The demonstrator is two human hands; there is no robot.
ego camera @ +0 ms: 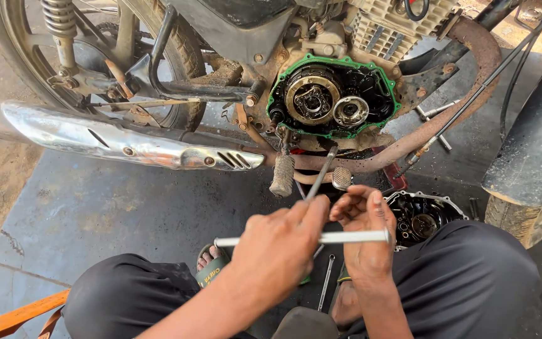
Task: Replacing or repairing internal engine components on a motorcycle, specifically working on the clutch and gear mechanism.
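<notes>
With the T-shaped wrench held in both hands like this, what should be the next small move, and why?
Probably guide the wrench tip up into the open clutch housing. The left hand and right hand grip the T-handle wrench, but its shaft tip sits below the green gasket, not yet on any bolt.

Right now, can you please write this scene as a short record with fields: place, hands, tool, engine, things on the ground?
Place: concrete floor beside a motorcycle, seen from above the person's knees
Left hand: grips the crossbar of a T-handle wrench
Right hand: holds the other end of the crossbar
Tool shaft: points up toward the engine
Engine: side cover off, clutch exposed, green gasket around the opening
Exhaust: chrome muffler at the left
Ground: removed engine cover near the right knee, a spanner between the feet
</notes>
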